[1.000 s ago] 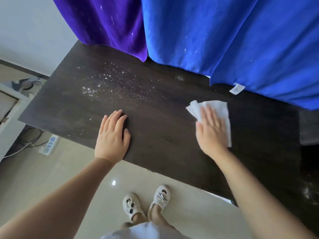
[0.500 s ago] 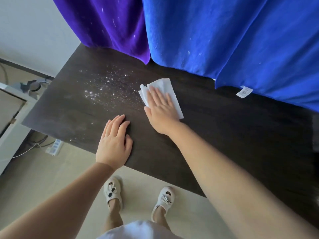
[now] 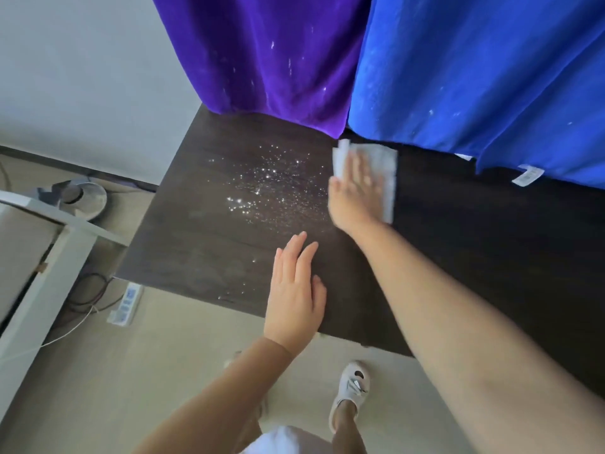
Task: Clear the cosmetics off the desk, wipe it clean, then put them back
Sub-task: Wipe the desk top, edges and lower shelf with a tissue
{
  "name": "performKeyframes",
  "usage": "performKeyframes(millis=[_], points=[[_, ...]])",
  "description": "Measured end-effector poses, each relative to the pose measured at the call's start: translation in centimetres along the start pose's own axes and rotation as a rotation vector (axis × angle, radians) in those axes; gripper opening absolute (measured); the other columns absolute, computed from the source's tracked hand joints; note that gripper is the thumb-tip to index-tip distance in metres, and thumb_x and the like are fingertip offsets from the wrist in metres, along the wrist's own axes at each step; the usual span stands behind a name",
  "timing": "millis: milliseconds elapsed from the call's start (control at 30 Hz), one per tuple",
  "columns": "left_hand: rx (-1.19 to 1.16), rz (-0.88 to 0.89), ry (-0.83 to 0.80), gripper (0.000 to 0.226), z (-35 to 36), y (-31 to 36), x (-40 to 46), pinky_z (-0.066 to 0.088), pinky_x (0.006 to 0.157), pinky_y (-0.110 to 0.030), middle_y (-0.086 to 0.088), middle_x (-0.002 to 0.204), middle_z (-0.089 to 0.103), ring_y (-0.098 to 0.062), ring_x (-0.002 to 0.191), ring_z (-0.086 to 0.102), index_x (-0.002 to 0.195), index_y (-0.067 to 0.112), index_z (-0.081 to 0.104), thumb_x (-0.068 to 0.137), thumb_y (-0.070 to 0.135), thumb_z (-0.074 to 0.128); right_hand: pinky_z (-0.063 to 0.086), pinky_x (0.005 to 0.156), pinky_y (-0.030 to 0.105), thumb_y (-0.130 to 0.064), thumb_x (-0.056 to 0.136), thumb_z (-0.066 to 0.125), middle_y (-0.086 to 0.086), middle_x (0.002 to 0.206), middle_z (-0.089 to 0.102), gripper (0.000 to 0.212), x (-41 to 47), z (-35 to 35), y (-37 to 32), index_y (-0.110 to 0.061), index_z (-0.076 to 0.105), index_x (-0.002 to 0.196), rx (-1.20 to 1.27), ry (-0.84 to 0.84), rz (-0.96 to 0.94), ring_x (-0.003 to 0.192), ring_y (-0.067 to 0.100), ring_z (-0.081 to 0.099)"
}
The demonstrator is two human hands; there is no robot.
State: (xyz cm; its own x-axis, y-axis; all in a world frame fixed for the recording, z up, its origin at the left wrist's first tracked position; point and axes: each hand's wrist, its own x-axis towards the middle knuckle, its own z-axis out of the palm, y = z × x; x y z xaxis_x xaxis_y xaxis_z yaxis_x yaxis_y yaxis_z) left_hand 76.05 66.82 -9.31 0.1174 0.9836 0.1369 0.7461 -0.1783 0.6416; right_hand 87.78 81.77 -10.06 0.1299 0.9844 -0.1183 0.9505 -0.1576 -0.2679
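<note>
Wiping is the step in hand, judging by the dark desk point(image 3: 209, 257), which carries no cosmetics anywhere in view, so the clearing looks done. A white wipe point(image 3: 383, 165) lies flat on the desktop under the right hand point(image 3: 355, 194), whose fingers are stretched out straight and press the cloth down rather than curling round it; the hand is blurred, so finer detail cannot be told. Just beside that hand, on its left, a scatter of glittery specks point(image 3: 265, 181) covers the surface, so this patch is not yet clean. The left hand point(image 3: 294, 299) rests flat, fingers together and straight, on the near edge of the desk, holding nothing, nearer the person than the right hand and well apart from the wipe. Beyond the right hand hang a purple drape point(image 3: 262, 60) and a blue drape point(image 3: 474, 77), the blue one touching the desk's far side. Left to do: wipe away the specks and return the cosmetics, which are out of view.
</note>
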Motion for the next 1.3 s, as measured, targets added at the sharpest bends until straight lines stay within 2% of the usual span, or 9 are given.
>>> performKeyframes(millis=[200, 433, 600, 700, 833, 933, 1000, 1100, 1300], points=[[0.124, -0.059, 0.070, 0.042, -9.0, -9.5, 2.6, 0.013, 0.114, -0.047, -0.019, 0.139, 0.040, -0.031, 0.131, 0.030, 0.125, 0.000, 0.043, 0.088, 0.016, 0.035, -0.008, 0.117, 0.037, -0.031, 0.100, 0.016, -0.005, 0.158, -0.008, 0.053, -4.4, 0.7, -2.2, -0.020, -0.003, 0.148, -0.106, -0.150, -0.410, 0.144, 0.010, -0.009], [0.138, -0.464, 0.074, 0.046, -12.6, -14.4, 4.3, 0.033, 0.100, -0.044, -0.006, 0.146, 0.035, -0.027, 0.130, 0.035, 0.139, 0.010, 0.032, 0.096, 0.025, 0.034, 0.011, 0.115, 0.050, -0.024, 0.098, 0.021, 0.010, 0.158, 0.007, 0.055, -9.3, -1.3, 5.8, -0.006, 0.003, 0.147, 0.022, 0.186, 0.540, 0.145, 0.025, 0.009], [0.032, -0.544, 0.095, 0.049, -13.0, -14.2, 4.4, 0.033, 0.100, -0.041, -0.001, 0.147, 0.035, -0.023, 0.131, 0.036, 0.144, 0.017, 0.024, 0.096, 0.029, 0.028, 0.005, 0.117, 0.047, -0.032, 0.094, 0.016, 0.007, 0.158, 0.008, 0.058, -10.6, 4.5, -9.9, -0.010, 0.007, 0.147, 0.026, 0.062, 0.121, 0.145, 0.023, 0.007], [-0.081, -0.581, 0.105, 0.049, -13.4, -14.0, 4.3, 0.033, 0.100, -0.038, 0.004, 0.145, 0.039, -0.022, 0.128, 0.041, 0.144, 0.022, 0.023, 0.096, 0.029, 0.026, 0.011, 0.112, 0.043, -0.034, 0.089, 0.020, 0.005, 0.149, 0.037, 0.059, -13.0, 7.2, -17.9, -0.011, 0.033, 0.141, -0.048, 0.052, -0.235, 0.139, 0.021, 0.030], [-0.421, -0.667, 0.095, 0.041, -14.7, -15.1, 4.6, 0.032, 0.105, -0.035, 0.005, 0.135, 0.052, -0.017, 0.124, 0.045, 0.131, 0.027, 0.048, 0.096, 0.034, 0.029, 0.018, 0.109, 0.041, -0.032, 0.089, 0.032, 0.002, 0.144, 0.045, 0.051, -14.9, 6.3, -14.6, -0.015, 0.042, 0.136, -0.096, -0.050, -0.507, 0.135, 0.015, 0.028], [-0.886, -0.796, -0.064, 0.044, -16.4, -16.4, 4.9, 0.037, 0.095, -0.029, 0.011, 0.119, 0.061, -0.010, 0.114, 0.052, 0.115, 0.031, 0.061, 0.092, 0.047, 0.027, 0.014, 0.108, 0.042, -0.033, 0.091, 0.020, 0.004, 0.151, 0.032, 0.056, -15.7, 4.5, -5.0, -0.014, 0.029, 0.143, -0.206, 0.026, -0.149, 0.139, 0.017, 0.023], [-1.047, -0.825, -0.116, 0.053, -17.0, -16.9, 5.1, 0.031, 0.096, -0.025, 0.009, 0.127, 0.055, -0.008, 0.117, 0.049, 0.130, 0.021, 0.050, 0.097, 0.045, 0.017, 0.014, 0.109, 0.044, -0.034, 0.088, 0.010, 0.009, 0.155, 0.022, 0.063, -16.6, 2.7, -0.2, -0.009, 0.024, 0.145, -0.174, 0.081, 0.205, 0.142, 0.021, 0.019], [-1.130, -0.824, -0.134, 0.057, -17.3, -17.5, 5.0, 0.031, 0.097, -0.024, 0.005, 0.126, 0.056, -0.008, 0.115, 0.050, 0.133, 0.013, 0.045, 0.098, 0.044, 0.012, 0.013, 0.114, 0.052, -0.033, 0.092, 0.014, 0.012, 0.156, 0.015, 0.061, -16.9, 2.6, -2.8, -0.004, 0.012, 0.146, -0.030, 0.156, 0.548, 0.144, 0.026, 0.014], [-1.194, -0.893, -0.052, 0.054, -17.2, -19.0, 4.8, 0.038, 0.096, -0.030, -0.001, 0.123, 0.061, -0.014, 0.113, 0.056, 0.119, 0.015, 0.056, 0.097, 0.047, 0.018, 0.015, 0.110, 0.046, -0.035, 0.091, 0.025, 0.002, 0.150, 0.034, 0.056, -16.1, 8.0, -20.4, -0.014, 0.032, 0.142, -0.166, 0.005, -0.429, 0.140, 0.019, 0.026]])
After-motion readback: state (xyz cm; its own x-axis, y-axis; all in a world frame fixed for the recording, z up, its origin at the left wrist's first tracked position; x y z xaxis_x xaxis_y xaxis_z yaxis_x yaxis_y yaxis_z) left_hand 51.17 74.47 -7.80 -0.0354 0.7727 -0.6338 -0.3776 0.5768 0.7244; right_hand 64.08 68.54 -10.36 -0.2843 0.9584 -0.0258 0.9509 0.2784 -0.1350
